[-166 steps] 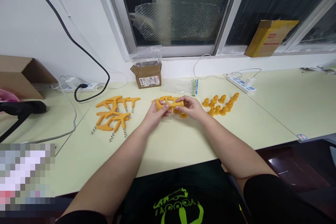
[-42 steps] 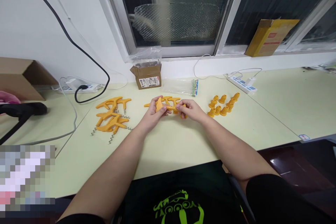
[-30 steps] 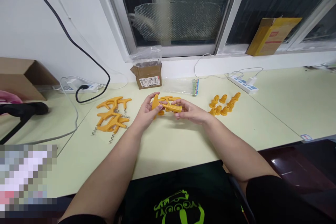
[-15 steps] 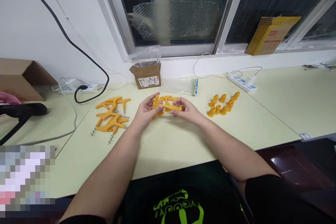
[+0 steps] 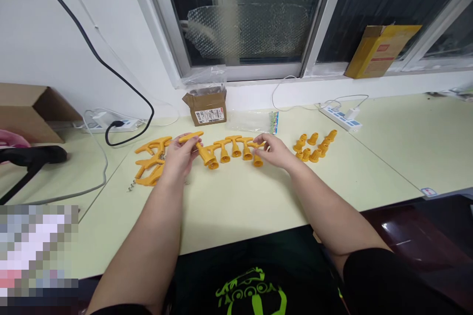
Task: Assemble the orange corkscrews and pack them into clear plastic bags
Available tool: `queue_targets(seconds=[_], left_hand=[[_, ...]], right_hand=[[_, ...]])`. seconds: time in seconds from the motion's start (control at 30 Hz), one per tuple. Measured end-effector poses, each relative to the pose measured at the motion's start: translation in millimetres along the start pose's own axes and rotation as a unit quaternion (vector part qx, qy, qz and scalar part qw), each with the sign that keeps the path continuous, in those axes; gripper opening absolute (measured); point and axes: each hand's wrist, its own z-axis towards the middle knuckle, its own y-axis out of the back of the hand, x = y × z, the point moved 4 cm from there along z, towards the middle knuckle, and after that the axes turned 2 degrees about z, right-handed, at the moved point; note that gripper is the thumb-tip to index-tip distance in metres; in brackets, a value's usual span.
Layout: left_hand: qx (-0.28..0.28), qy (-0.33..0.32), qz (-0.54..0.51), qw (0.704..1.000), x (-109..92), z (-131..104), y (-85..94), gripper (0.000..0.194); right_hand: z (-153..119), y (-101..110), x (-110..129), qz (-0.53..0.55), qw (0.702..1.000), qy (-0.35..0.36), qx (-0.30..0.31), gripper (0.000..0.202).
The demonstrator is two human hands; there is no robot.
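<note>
My left hand (image 5: 179,155) is closed around the handle of a yellow T-handled corkscrew (image 5: 191,136). Its stem points down to the right, toward a flared cone cap. My right hand (image 5: 272,151) has its fingers parted and curved over the rightmost of several capped corkscrews (image 5: 236,147), partly covering that one's handle; whether the fingertips touch it is unclear. Those capped corkscrews stand in a curved row between my hands, handles up. Left of my left hand lies a pile of yellow corkscrews (image 5: 150,177) with bare metal spirals, partly hidden by my hand and forearm.
Several loose yellow cone caps (image 5: 314,155) stand right of my right hand. Behind the row are a small cardboard box (image 5: 209,114) and a clear plastic bag (image 5: 251,120). Power strips (image 5: 342,119) and cables lie along the wall. A black cable (image 5: 127,86) hangs at left.
My left hand has moved left with the corkscrew, turning it cap-down to the right. My right hand has let go of the cap and shifted slightly right, uncovering the standing row.
</note>
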Motion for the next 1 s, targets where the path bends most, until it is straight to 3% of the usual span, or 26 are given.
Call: queue_targets(seconds=[0.1, 0.17, 0.27, 0.37, 0.47, 0.63, 0.7, 0.87, 1.0], left_hand=[[-0.064, 0.022, 0.227, 0.971, 3.8, 14.3, 26.4, 0.039], [-0.052, 0.067, 0.289, 0.954, 8.3, 17.8, 34.3, 0.039], [-0.012, 0.112, 0.314, 0.943, 13.7, 17.9, 35.6, 0.043], [-0.002, 0.115, 0.380, 0.918, 17.0, 17.5, 35.3, 0.052], [0.019, 0.111, 0.395, 0.912, 22.4, 17.6, 33.8, 0.060], [0.067, 0.035, 0.394, 0.916, 26.3, 17.7, 25.2, 0.074], [0.060, -0.007, 0.402, 0.914, 24.3, 17.8, 23.3, 0.076], [0.012, -0.047, 0.464, 0.884, 15.0, 20.4, 27.8, 0.050], [-0.001, 0.000, 0.509, 0.861, 12.6, 27.7, 47.2, 0.031]], right_hand=[[1.9, -0.5, -14.0, -0.157, 0.986, 0.014, 0.045, 0.036], [1.4, -3.7, -21.1, -0.192, 0.978, -0.012, 0.083, 0.037], [1.0, -5.9, -22.9, -0.207, 0.974, -0.019, 0.084, 0.030], [1.7, -7.2, -23.9, -0.201, 0.976, -0.015, 0.077, 0.026], [3.3, -6.8, -26.9, -0.203, 0.977, -0.015, 0.061, 0.027], [4.5, -5.1, -29.8, -0.211, 0.976, -0.021, 0.052, 0.033], [4.2, -3.7, -29.3, -0.206, 0.977, -0.020, 0.054, 0.034], [4.9, 2.7, -28.5, -0.211, 0.976, -0.029, 0.046, 0.040], [6.1, 10.2, -25.9, -0.222, 0.974, -0.026, 0.021, 0.037]])
